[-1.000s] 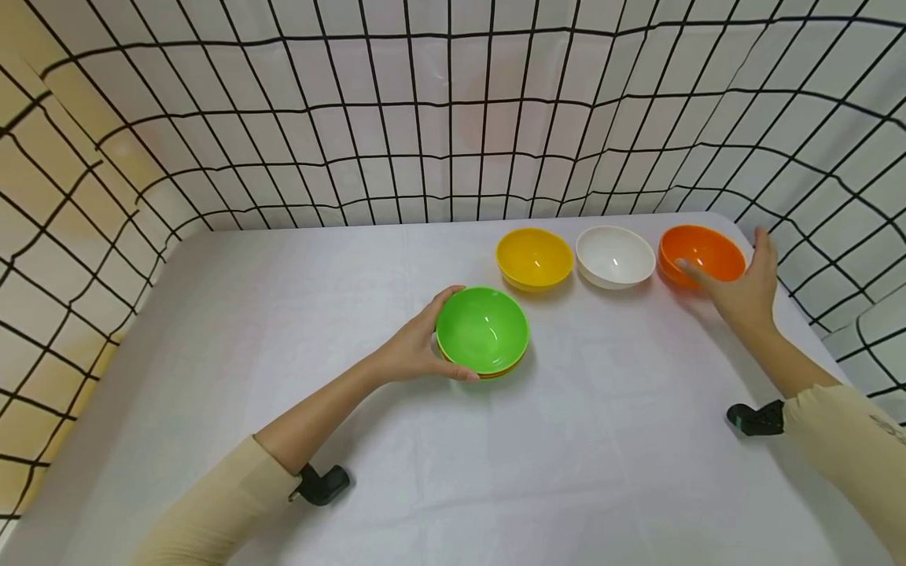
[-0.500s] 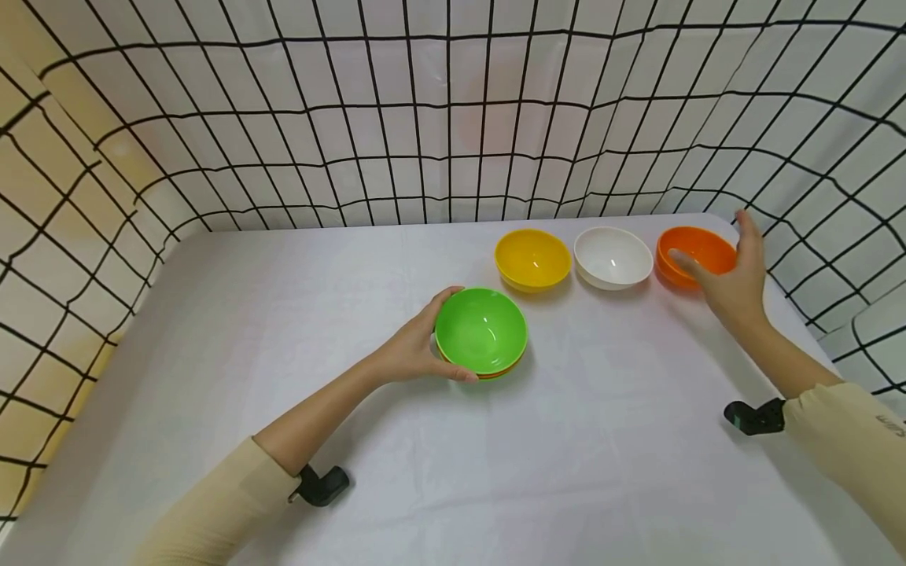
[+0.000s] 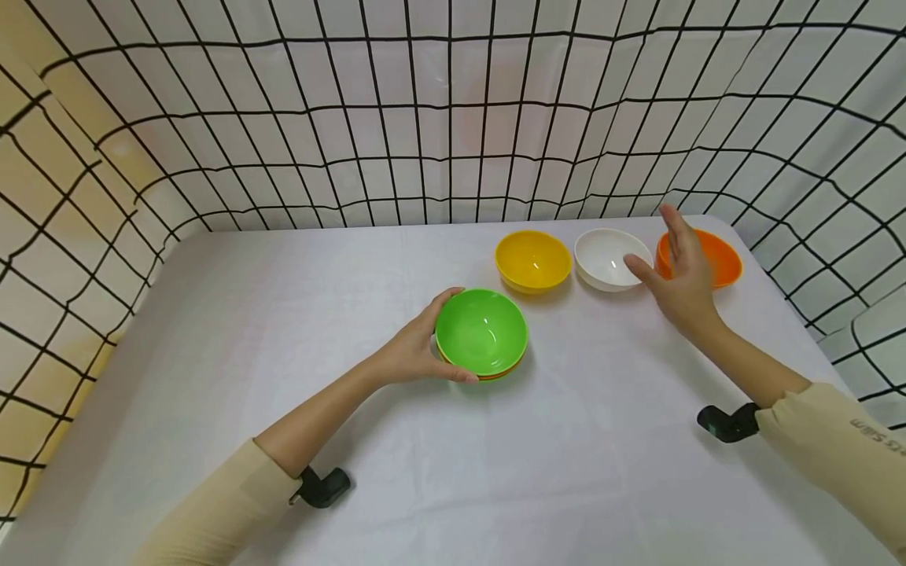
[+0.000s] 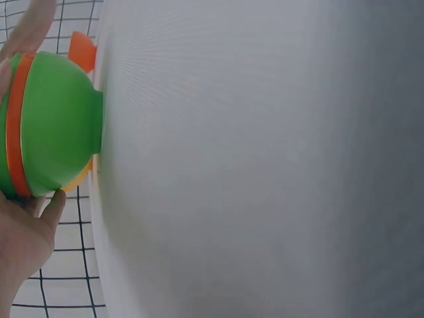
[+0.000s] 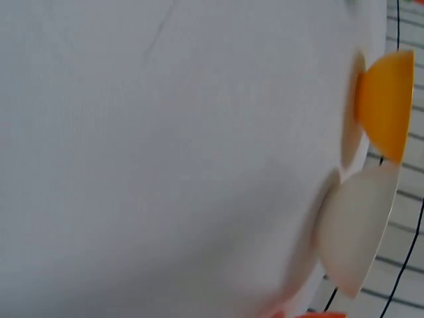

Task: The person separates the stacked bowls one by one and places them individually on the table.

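Observation:
My left hand (image 3: 418,350) grips the left side of a stack of nested bowls (image 3: 481,334), thumb at the front and fingers behind. The top bowl is green. In the left wrist view an orange rim (image 4: 16,126) shows between green bowls (image 4: 59,126), and the stack's foot is at the tablecloth. My right hand (image 3: 683,283) hovers with spread fingers over the gap between the white bowl (image 3: 609,255) and the orange bowl (image 3: 722,259), holding nothing. It hides part of the orange bowl. To the left of the white bowl stands a yellow bowl (image 3: 532,263).
A white cloth covers the table (image 3: 566,472). Black wire grid (image 3: 453,110) rises along the back and both sides. The yellow and white bowls (image 5: 358,225) stand side by side in the right wrist view, close to the table's back edge.
My right hand has moved left, away from the orange bowl's right side toward the white bowl. My left hand and the stack stay in place.

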`<state>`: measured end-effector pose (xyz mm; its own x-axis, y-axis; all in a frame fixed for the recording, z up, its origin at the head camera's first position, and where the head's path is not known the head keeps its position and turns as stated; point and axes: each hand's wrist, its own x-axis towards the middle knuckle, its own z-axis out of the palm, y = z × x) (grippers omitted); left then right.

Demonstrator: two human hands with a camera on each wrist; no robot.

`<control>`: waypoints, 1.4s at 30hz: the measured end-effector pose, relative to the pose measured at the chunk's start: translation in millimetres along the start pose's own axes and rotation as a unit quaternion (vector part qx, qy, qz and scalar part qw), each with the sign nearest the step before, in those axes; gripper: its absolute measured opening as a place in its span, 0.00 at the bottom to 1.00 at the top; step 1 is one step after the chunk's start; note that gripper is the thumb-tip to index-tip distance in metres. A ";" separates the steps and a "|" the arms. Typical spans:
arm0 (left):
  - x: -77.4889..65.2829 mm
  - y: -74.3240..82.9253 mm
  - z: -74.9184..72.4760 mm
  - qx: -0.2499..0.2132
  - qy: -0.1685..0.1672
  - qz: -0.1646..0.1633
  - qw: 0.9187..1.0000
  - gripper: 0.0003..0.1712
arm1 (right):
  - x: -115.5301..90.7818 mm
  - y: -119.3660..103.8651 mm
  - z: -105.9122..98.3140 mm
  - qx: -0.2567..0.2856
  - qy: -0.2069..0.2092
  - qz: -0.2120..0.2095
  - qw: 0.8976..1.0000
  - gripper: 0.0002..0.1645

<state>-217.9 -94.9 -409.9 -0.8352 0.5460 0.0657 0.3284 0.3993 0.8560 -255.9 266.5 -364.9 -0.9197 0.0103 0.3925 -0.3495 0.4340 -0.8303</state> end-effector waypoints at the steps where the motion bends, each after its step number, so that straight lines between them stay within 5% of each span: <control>1: 0.2 -0.7 0.0 0.000 0.001 0.002 1.000 0.66 | -1.7 -3.4 3.8 0.011 -0.008 -0.007 1.000 0.48; 14: 0.4 -0.2 0.2 0.002 0.002 0.009 1.000 0.66 | -19.7 -35.0 47.6 0.052 -0.136 -0.063 0.987 0.47; 21: -10.2 39.9 -8.6 -0.003 -0.010 -0.007 1.000 0.61 | -25.6 -43.4 58.6 0.062 -0.166 -0.071 0.982 0.47; 23: -10.5 40.1 -8.9 -0.004 -0.009 -0.005 1.000 0.61 | -26.7 -44.2 61.0 0.070 -0.170 -0.069 0.981 0.47; 29: -10.4 38.8 -9.2 -0.004 -0.009 -0.007 1.000 0.61 | -29.2 -42.4 69.0 0.095 -0.188 -0.075 0.975 0.46; 36: -0.2 4.9 -1.5 0.002 -0.004 -0.002 1.000 0.66 | -30.6 -42.7 83.7 0.124 -0.230 -0.069 0.963 0.45; 42: 0.8 -0.3 -0.6 0.001 -0.001 0.011 1.000 0.65 | -33.7 -41.9 94.4 0.135 -0.286 -0.058 0.947 0.52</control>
<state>-219.0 -95.0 -409.9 -0.8271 0.5558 0.0834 0.3470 0.3882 0.8537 -227.1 162.9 -380.7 -0.7917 -0.5470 0.2720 -0.4159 0.1564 -0.8959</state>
